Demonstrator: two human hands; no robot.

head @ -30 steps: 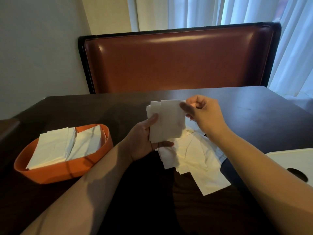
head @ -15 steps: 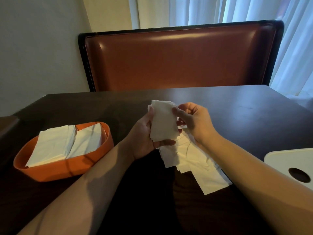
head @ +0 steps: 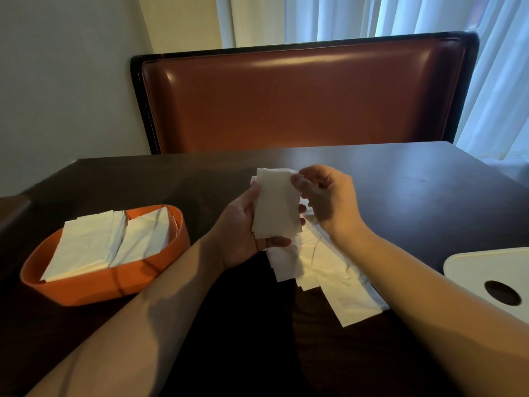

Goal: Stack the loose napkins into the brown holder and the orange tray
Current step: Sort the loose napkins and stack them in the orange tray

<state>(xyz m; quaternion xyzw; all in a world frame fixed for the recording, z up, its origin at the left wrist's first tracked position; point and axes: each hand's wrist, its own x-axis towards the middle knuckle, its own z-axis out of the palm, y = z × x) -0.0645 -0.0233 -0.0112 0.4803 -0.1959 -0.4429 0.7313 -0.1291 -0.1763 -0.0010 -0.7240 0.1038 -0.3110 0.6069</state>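
L hand (head: pixel 243 233) held small stack of napkins (head: pixel 276 204) upright above worktop (head: pixel 400 179), thumb along stack's left edge, fingertips curled under bottom. R hand (head: pixel 329 199) pinched stack's top right corner w/ thumb and forefinger, other fingers curled. Loose napkins (head: pixel 320 267) lay spread on worktop just below and right of both hands, overlapping. Orange tray (head: pixel 114 285) sat well left, w/ two napkin piles side by side inside. White lid w/ round hole (head: pixel 492 270) at right edge. Brown holder not seen.
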